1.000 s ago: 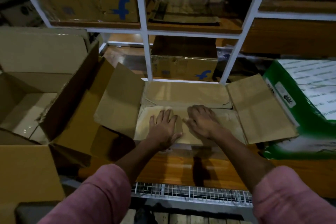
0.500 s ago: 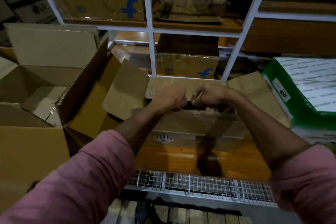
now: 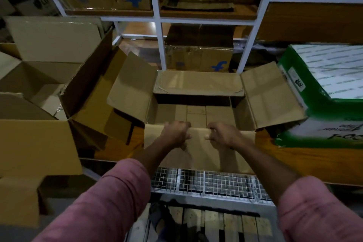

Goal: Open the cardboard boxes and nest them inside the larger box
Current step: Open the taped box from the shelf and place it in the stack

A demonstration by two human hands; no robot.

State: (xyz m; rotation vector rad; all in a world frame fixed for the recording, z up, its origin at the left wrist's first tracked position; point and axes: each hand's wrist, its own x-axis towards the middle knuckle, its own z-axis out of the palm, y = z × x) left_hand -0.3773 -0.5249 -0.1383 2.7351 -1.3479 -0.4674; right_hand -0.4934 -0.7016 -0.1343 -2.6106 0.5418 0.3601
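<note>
A brown cardboard box (image 3: 198,113) stands open on the wooden shelf in front of me, its side flaps spread left and right and its far flap lying back. My left hand (image 3: 174,133) and my right hand (image 3: 222,135) both grip the fold of its near flap (image 3: 198,155), which hangs down over the front wall toward me. Inside, the taped bottom shows bare. To the left a larger open box (image 3: 39,76) sits with another open box (image 3: 92,102) leaning in it.
A green and white carton (image 3: 324,92) stands right of the box, touching its right flap. White rack uprights (image 3: 162,45) rise behind, with boxes bearing a blue logo (image 3: 198,59). A wire mesh shelf (image 3: 206,182) lies below the wooden edge.
A second ago both hands pressed flat on the closed near flap. They lifted it up, then pulled it back toward me and down, so the box now stands fully open.
</note>
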